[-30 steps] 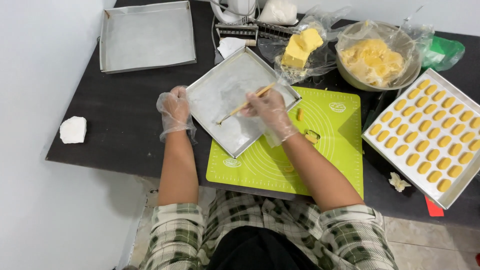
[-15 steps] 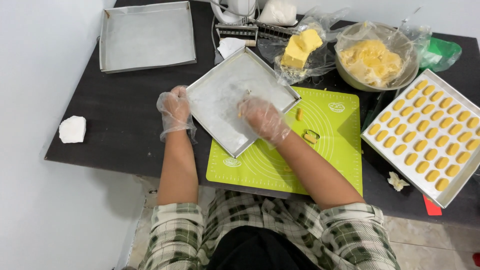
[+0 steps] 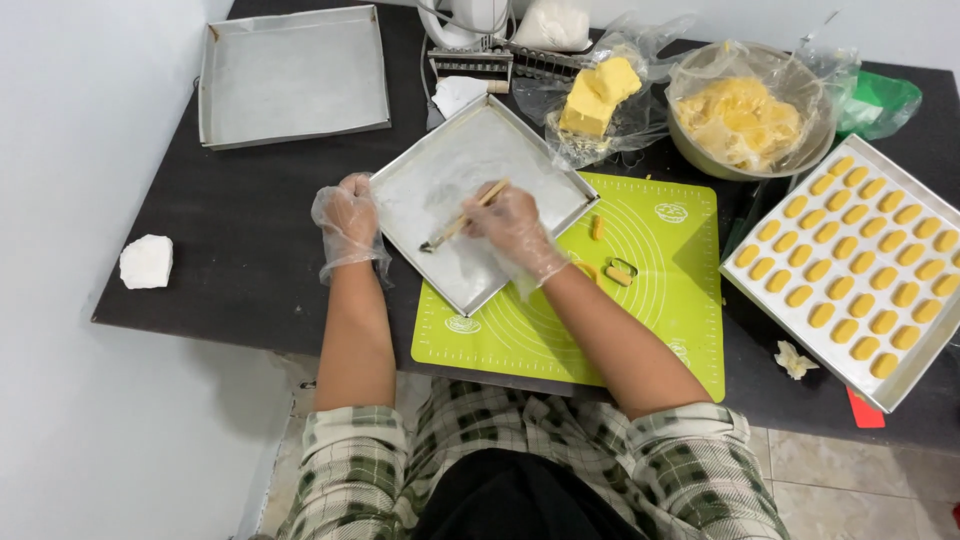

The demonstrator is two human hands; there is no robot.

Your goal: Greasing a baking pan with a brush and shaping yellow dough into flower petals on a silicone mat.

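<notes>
Dark tabletop [image 3: 230, 260] against a plain white wall [image 3: 90, 120], pale tiled floor [image 3: 860, 490] below, even light.

left hand [image 3: 347, 222]: gloved, fingers curled, palm down, forearm straight and bare | right hand [image 3: 512, 228]: gloved, fingers closed in a pinch, wrist bent to the left, forearm diagonal | both sleeves pushed up at the elbows
</notes>
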